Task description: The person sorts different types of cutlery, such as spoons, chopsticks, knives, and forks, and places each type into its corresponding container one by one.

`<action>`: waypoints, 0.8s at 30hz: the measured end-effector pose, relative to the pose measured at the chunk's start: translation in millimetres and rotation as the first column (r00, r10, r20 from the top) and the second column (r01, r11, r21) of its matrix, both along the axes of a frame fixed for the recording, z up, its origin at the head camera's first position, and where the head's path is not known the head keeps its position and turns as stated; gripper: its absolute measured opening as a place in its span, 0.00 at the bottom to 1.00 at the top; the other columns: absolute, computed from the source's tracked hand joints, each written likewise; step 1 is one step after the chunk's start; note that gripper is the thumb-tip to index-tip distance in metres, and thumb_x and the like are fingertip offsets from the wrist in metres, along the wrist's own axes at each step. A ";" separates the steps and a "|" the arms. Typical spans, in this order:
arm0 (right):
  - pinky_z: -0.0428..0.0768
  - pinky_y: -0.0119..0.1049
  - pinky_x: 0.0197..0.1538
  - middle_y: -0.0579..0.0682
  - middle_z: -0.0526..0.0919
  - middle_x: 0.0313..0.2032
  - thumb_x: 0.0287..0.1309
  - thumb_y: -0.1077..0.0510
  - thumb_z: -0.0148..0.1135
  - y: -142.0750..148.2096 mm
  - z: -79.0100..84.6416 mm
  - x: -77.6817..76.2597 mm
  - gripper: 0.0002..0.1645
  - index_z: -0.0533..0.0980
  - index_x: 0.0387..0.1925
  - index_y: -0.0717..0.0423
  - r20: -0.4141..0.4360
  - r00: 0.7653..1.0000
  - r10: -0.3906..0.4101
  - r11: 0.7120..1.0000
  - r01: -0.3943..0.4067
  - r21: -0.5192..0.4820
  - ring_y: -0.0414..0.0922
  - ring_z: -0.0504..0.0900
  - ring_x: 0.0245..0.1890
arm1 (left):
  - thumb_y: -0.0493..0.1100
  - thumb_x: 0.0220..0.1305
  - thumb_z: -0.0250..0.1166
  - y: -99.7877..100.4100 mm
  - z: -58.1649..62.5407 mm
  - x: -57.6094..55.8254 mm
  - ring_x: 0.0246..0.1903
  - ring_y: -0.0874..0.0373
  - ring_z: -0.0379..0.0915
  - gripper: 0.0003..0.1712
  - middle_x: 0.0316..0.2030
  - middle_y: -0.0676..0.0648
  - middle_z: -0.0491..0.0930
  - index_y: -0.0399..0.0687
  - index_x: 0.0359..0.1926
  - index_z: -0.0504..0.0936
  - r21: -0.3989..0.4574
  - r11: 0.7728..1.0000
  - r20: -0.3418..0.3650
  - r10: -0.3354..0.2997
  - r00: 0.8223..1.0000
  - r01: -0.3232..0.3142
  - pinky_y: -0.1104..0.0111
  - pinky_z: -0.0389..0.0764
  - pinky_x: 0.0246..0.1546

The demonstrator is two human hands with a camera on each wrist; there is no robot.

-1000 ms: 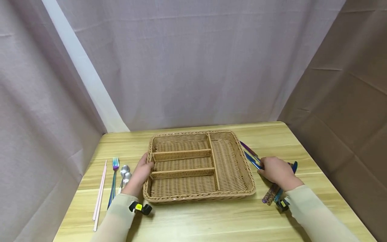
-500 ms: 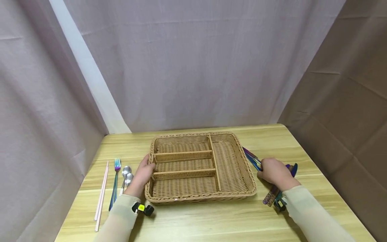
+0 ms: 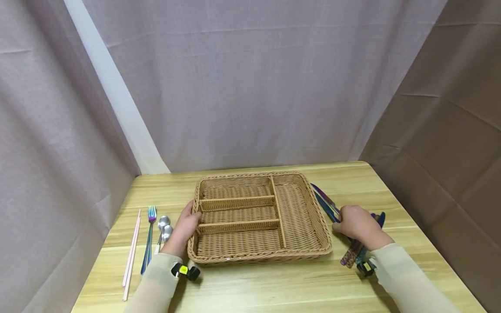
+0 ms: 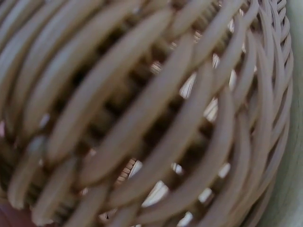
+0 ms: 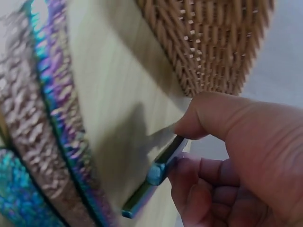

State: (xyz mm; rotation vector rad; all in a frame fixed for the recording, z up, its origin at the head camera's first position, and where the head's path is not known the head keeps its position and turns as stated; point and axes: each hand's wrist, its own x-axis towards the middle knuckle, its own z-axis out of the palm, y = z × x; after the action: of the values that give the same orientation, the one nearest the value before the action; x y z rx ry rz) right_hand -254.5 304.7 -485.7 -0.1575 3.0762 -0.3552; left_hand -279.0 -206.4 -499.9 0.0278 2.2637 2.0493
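A wicker basket (image 3: 303, 217) with a large right compartment and three smaller left ones sits in the middle of the table. My left hand (image 3: 185, 226) grips its left rim, thumb over the inside. On the right, my right hand (image 3: 358, 224) pinches a dark blue-green table knife (image 5: 170, 153) between thumb and fingers. Its blade (image 3: 325, 208) points toward the basket's right side, beside a purple blade (image 3: 322, 194). Several textured cutlery handles (image 3: 351, 255) lie under and below this hand. The left wrist view is filled by the basket's woven wall (image 4: 142, 113).
Left of the basket, pink chopsticks (image 3: 131, 256), rainbow-coloured forks (image 3: 149, 237) and silver spoons (image 3: 165, 226) lie side by side. A dark rounded cutlery tip (image 3: 381, 219) shows beyond my right hand. Grey cloth (image 3: 250, 87) hangs behind the wooden table (image 3: 242, 291).
The blades by my right hand have shifted slightly, and the blue one now looks darker. The right hand stays nearly in place. The left hand keeps its grip on the basket.
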 end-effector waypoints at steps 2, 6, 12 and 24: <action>0.59 0.37 0.16 0.40 0.56 0.09 0.46 0.51 0.64 -1.0 5.6 1.5 0.23 0.60 0.09 0.45 0.000 1.000 0.008 1.000 -0.008 -0.013 0.40 0.56 0.10 | 0.26 0.58 0.48 1.4 4.7 3.2 0.62 0.35 0.59 0.40 0.66 0.26 0.62 0.32 0.73 0.52 -0.006 1.000 0.002 -0.003 1.000 0.003 0.47 0.60 0.65; 0.61 0.37 0.17 0.40 0.57 0.08 0.51 0.49 0.64 -2.1 20.5 4.8 0.24 0.62 0.09 0.45 -0.019 1.000 0.002 1.000 -0.002 -0.017 0.40 0.58 0.08 | 0.26 0.58 0.47 2.9 7.5 4.9 0.62 0.34 0.59 0.40 0.66 0.26 0.62 0.32 0.73 0.52 0.013 1.000 0.012 -0.010 1.000 0.010 0.48 0.61 0.64; 0.58 0.38 0.18 0.39 0.55 0.10 0.49 0.48 0.64 -9.7 43.2 2.6 0.26 0.60 0.08 0.45 -0.121 0.992 -0.025 1.000 0.024 -0.007 0.40 0.53 0.12 | 0.26 0.58 0.46 2.6 7.2 4.7 0.61 0.34 0.60 0.40 0.65 0.25 0.63 0.32 0.73 0.51 0.031 0.999 0.010 -0.023 1.000 0.023 0.49 0.61 0.64; 0.60 0.38 0.20 0.41 0.61 0.11 0.43 0.49 0.63 -57.2 73.5 -8.9 0.19 0.64 0.10 0.45 -0.162 0.986 0.034 0.999 -0.036 -0.010 0.42 0.59 0.14 | 0.27 0.60 0.46 -2.9 -17.7 -8.0 0.59 0.37 0.62 0.39 0.64 0.28 0.65 0.36 0.74 0.53 0.037 0.999 0.020 -0.012 1.000 0.011 0.49 0.60 0.64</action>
State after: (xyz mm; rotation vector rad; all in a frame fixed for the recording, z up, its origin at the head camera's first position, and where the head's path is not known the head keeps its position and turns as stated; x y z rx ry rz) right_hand -263.4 247.5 -412.2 -0.2524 3.2262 -0.3785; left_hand -287.0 -209.3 -517.6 0.0228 2.2087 2.0765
